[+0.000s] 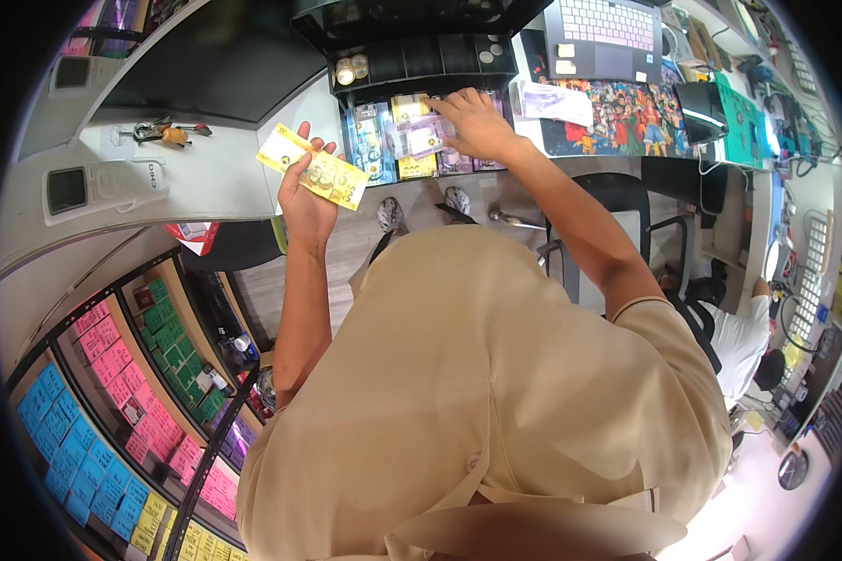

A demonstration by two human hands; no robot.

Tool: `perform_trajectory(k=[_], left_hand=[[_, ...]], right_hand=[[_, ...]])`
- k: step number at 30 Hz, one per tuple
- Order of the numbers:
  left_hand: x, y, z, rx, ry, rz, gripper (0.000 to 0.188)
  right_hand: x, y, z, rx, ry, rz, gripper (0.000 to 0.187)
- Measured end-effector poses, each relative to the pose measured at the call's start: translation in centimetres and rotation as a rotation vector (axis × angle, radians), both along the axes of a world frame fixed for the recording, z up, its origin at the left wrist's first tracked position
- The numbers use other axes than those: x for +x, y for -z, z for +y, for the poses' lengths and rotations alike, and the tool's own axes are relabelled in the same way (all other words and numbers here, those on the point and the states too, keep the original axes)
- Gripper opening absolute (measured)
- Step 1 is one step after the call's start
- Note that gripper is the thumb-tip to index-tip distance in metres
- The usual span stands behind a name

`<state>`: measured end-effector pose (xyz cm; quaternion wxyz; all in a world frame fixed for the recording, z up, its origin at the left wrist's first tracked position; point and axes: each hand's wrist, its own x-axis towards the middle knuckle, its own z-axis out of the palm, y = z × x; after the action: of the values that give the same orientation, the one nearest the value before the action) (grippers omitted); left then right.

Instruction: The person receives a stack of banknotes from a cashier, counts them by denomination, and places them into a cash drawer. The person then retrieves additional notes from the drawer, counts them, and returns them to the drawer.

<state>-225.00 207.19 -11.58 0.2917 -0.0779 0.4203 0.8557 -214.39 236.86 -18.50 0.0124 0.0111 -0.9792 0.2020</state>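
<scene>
In my left hand I grip yellow banknotes, with the thumb across them, left of the cash drawer. My right hand is over the drawer's note compartments, fingers bent. At its thumb is the right end of a purple-and-white banknote, lying crosswise above yellow banknotes. The palm hides part of this contact. Blue banknotes fill the compartment to the left, and purple banknotes show under my right wrist. Coins sit in the drawer's rear tray.
A bundle of pale purple banknotes lies on a colourful mat beside a laptop. Keys and a grey handheld device are at left. Chairs stand at right; another person in white is beyond.
</scene>
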Motion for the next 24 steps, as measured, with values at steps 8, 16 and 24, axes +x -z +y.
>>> perform_trajectory(k=[8,16,24], left_hand=[[0.0,2.9,2.3,-0.125,0.1,-0.112,0.043],[1.0,2.8,7.2,-0.321,0.32,-0.033,0.044],[6.4,0.4,16.1,-0.081,0.567,0.059,0.04]], right_hand=[[0.0,-1.5,2.0,-0.217,0.101,-0.094,0.037],[8.1,-7.6,5.5,-1.381,0.597,-0.094,0.04],[10.7,-6.1,2.2,-1.629,0.576,-0.121,0.04]])
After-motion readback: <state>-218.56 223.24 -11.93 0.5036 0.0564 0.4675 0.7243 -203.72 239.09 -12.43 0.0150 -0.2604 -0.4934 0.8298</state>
